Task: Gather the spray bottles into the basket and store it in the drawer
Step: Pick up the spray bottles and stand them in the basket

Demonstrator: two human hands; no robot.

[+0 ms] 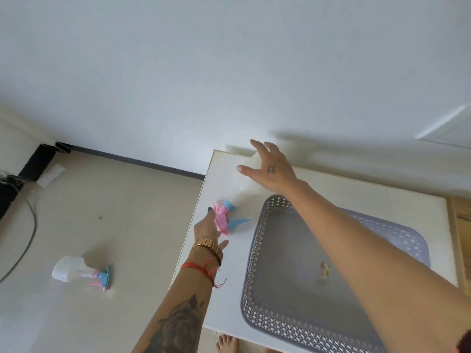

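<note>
On the white tabletop (229, 289) the grey perforated plastic basket (257, 250) is empty. Just beside it lie white spray bottles with pink-blue triggers (225, 216). Left hand (207, 229) touches them, fingers relaxed; right hand (274, 166) is spread wide. Better grip each body firmly.

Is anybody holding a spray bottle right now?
Not really. The left hand just touches the pink trigger of the bottle on the table; the right hand is open, holding nothing.
</note>
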